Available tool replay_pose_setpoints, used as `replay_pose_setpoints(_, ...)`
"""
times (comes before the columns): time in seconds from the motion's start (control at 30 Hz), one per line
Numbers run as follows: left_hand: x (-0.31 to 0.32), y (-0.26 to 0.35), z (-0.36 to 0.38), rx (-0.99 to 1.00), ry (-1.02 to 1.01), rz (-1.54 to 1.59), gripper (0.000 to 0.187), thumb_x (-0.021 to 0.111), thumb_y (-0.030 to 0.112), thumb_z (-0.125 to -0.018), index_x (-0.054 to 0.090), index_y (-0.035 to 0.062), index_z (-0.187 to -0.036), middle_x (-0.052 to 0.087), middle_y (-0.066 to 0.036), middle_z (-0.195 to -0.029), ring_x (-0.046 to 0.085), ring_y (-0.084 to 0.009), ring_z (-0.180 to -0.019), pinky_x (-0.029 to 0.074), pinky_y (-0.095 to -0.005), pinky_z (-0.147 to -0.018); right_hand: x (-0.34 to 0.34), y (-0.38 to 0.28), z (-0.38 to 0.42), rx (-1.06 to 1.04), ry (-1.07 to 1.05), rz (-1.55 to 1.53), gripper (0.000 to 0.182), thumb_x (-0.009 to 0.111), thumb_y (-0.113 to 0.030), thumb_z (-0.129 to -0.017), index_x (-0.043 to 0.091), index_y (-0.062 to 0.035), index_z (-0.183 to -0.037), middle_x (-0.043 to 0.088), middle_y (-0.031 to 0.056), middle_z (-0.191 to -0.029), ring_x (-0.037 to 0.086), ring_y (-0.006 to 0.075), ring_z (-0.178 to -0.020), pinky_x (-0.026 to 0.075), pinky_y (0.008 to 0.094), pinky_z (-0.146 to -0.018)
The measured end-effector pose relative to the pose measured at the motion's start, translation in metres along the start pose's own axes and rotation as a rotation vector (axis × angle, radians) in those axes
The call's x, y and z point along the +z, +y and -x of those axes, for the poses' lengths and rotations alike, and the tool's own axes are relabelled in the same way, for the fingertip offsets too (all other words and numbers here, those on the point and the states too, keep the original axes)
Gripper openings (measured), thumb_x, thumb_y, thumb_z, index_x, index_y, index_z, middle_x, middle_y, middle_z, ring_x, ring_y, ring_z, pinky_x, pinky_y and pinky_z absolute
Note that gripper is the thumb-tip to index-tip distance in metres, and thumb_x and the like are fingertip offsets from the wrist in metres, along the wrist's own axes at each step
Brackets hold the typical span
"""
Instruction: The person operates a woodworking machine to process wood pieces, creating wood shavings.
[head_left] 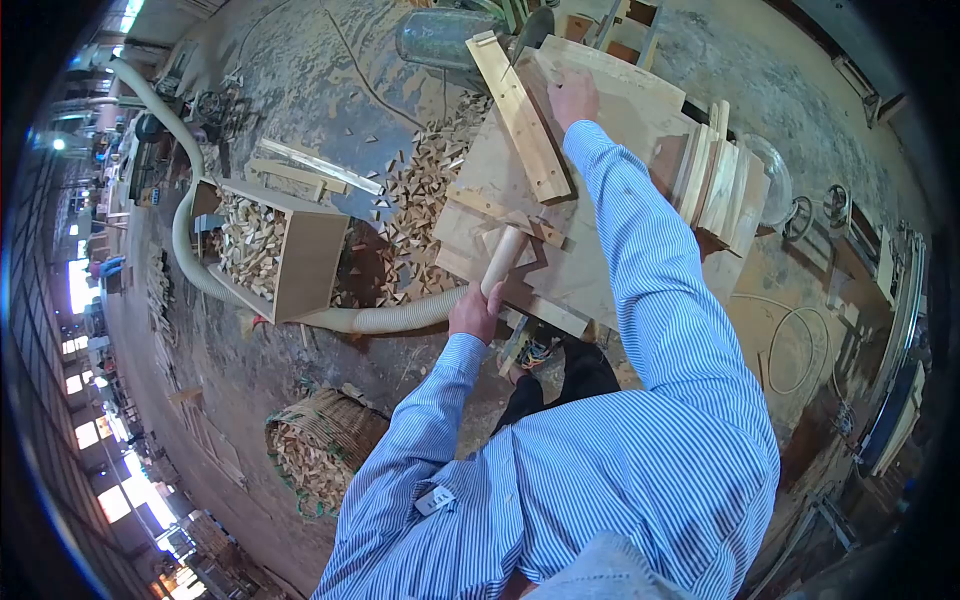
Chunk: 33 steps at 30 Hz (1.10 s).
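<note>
My left hand (477, 312) is closed around the lower end of a pale, smooth wooden cylinder (506, 254). The cylinder tilts up over the near left corner of the wooden worktable (610, 150), and a flat wooden strip (500, 215) lies by its upper end. Farther out, my right hand (574, 97) rests low over the far part of the table with its fingers curled in; what they hold, if anything, is hidden. Just left of that hand lies a long board with holes (520, 118). A dark, disc-like blade (536, 32) stands at the table's far edge.
Stacked wooden pieces (722, 185) stand on the table's right side. Triangular offcuts (420, 195) cover the floor at left, beside a filled wooden box (310, 262). A ribbed hose (400, 314) runs below the table, and a wicker basket of offcuts (330, 435) lies tipped nearby.
</note>
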<state>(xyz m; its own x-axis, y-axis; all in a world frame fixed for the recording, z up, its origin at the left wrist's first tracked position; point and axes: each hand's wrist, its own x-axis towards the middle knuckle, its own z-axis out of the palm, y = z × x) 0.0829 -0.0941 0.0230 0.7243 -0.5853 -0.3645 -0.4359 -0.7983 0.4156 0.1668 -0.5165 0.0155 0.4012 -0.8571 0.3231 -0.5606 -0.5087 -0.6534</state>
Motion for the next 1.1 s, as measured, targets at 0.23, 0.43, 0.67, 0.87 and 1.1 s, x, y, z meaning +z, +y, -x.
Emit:
replay_pose_setpoints(0.23, -0.005, -0.019, 0.028, 0.003, 0.004, -0.009, 0.059, 0.048, 0.057, -0.103, 0.056, -0.0010, -0.102, 0.069, -0.031, -0.090, 0.067, -0.0502, -0.087, 0.052, -0.0587, -0.075, -0.024, -0.027, 0.052, 0.041, -0.180, -0.094, 0.037, 0.073, -0.038, -0.088, 0.076, -0.0043, -0.101, 0.073, 0.0182, -0.092, 0.070, 0.0386, -0.090, 0.054, 0.0476, -0.089)
replay_pose_setpoints(0.43, -0.012, -0.038, 0.054, -0.026, -0.032, 0.023, 0.056, 0.050, 0.056, -0.103, 0.058, 0.0000, -0.105, 0.069, -0.030, -0.092, 0.066, -0.0507, -0.087, 0.051, -0.0588, -0.077, 0.004, -0.023, 0.064, 0.250, -0.336, -0.037, 0.030, 0.075, -0.037, -0.085, 0.081, -0.0097, -0.096, 0.076, 0.0166, -0.097, 0.072, 0.0361, -0.094, 0.055, 0.0451, -0.088)
replay_pose_setpoints(0.67, -0.015, -0.054, 0.072, -0.036, -0.066, 0.046, 0.058, 0.049, 0.058, -0.102, 0.056, 0.0001, -0.103, 0.069, -0.030, -0.091, 0.067, -0.0495, -0.088, 0.051, -0.0577, -0.077, 0.055, -0.025, 0.043, 0.290, -0.368, -0.090, 0.027, 0.076, -0.040, -0.084, 0.082, -0.0143, -0.092, 0.077, 0.0109, -0.096, 0.073, 0.0324, -0.094, 0.055, 0.0432, -0.090)
replay_pose_setpoints(0.87, -0.013, -0.056, 0.073, -0.048, -0.067, 0.039, 0.059, 0.048, 0.058, -0.102, 0.056, -0.0002, -0.102, 0.069, -0.029, -0.090, 0.067, -0.0491, -0.087, 0.052, -0.0569, -0.075, 0.078, -0.029, 0.027, 0.278, -0.306, -0.065, 0.027, 0.073, -0.036, -0.091, 0.081, -0.0104, -0.086, 0.076, 0.0046, -0.072, 0.074, 0.0169, -0.065, 0.057, 0.0325, -0.073)
replay_pose_setpoints(1.1, -0.007, -0.057, 0.067, -0.036, -0.055, 0.031, 0.057, 0.047, 0.057, -0.103, 0.055, 0.0004, -0.100, 0.068, -0.029, -0.084, 0.067, -0.0494, -0.083, 0.052, -0.0575, -0.073, 0.077, -0.029, 0.023, 0.223, -0.262, -0.110, 0.024, 0.076, -0.032, -0.090, 0.079, -0.0086, -0.085, 0.076, 0.0061, -0.071, 0.074, 0.0166, -0.064, 0.058, 0.0329, -0.070)
